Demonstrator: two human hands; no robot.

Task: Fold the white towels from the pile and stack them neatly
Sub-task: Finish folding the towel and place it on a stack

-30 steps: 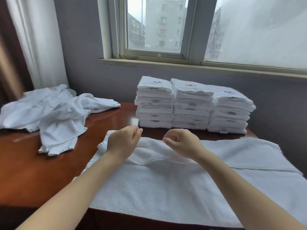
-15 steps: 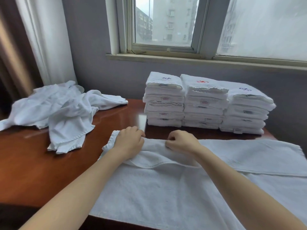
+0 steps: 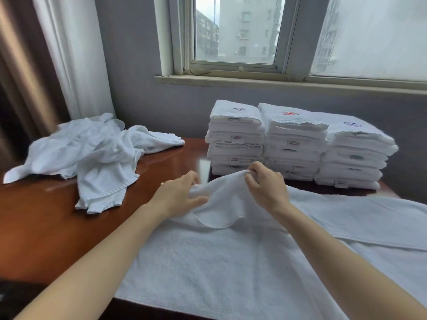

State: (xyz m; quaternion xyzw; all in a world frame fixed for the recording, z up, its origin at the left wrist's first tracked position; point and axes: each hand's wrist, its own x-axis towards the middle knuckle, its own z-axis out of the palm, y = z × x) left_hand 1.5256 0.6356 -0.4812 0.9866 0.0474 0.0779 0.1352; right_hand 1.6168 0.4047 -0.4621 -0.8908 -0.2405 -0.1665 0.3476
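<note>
Head view: three folded stacks (image 3: pixel 298 144) done, an unfolded pile (image 3: pixel 92 153) left of them waits, while left hand (image 3: pixel 178 196) and right hand (image 3: pixel 265 189) each grip-pinch the spread towel (image 3: pixel 231 262)'s far edge.

L hand (image 3: pixel 179 197) & R hand (image 3: pixel 265 188) pinch towel (image 3: pixel 219 262) edge, lifted.

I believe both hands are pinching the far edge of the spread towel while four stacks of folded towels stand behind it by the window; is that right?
Not quite: the head view shows three stacks of folded towels, not four. The rest holds: the left hand and right hand both pinch the far edge of the spread towel, with the stacks behind it by the window.
</note>
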